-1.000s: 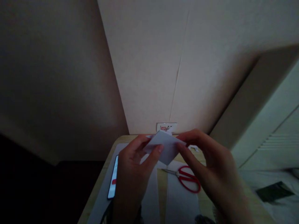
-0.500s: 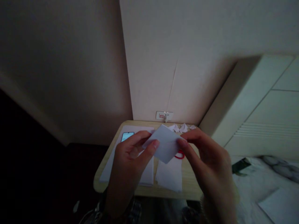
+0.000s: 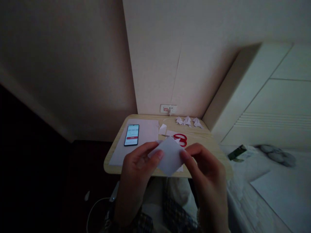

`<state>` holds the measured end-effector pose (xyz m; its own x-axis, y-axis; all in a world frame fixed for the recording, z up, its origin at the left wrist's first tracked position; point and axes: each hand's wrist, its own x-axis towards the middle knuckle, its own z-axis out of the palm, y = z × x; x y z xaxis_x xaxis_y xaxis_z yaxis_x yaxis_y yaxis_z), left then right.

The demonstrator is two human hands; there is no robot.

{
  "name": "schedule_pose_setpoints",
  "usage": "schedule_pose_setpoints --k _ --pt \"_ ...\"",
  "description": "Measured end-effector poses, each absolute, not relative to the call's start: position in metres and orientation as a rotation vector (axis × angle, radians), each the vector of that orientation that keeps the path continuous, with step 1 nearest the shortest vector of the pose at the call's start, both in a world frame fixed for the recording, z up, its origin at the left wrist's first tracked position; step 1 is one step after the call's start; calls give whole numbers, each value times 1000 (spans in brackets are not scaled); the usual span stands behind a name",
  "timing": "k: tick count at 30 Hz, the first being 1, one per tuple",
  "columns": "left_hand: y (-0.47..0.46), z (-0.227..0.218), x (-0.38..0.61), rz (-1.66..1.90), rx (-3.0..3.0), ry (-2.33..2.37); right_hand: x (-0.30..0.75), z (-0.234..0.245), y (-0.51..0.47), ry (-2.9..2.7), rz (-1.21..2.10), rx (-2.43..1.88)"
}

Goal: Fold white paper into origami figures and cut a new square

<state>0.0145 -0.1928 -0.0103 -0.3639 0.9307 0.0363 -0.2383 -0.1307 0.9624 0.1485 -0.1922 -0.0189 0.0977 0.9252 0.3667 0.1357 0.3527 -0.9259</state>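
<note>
Between my two hands I hold a small folded white paper (image 3: 169,157), shaped like a diamond with one corner pointing toward me. My left hand (image 3: 138,174) is closed on its left corner, thumb on top. My right hand (image 3: 205,174) pinches the right corner between thumb and fingers. Just beyond the paper lie red-handled scissors (image 3: 180,137), their blades pointing left. A phone (image 3: 131,135) with a lit screen rests on a stack of white paper (image 3: 147,132) at the left. My hands and the held paper partly hide the sheets beneath.
Several folded paper pieces (image 3: 187,121) stand at the back right of the small wooden table (image 3: 206,137). A wall socket (image 3: 168,108) with a plug sits behind it. To the right, a bed (image 3: 245,194) holds a dark green box (image 3: 237,152) and a white sheet (image 3: 279,194).
The view has shifted, so the table's back, the scissors and the phone show more fully. Both hands still grip the diamond-shaped paper, now nearer the table's front edge in the picture.
</note>
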Motion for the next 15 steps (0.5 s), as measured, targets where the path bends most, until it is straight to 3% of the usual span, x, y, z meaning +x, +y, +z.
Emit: schedule_pose_setpoints --k 15 --pt "-171 -31 21 1597 765 1110 138 -46 -172 -1275 819 -1102"
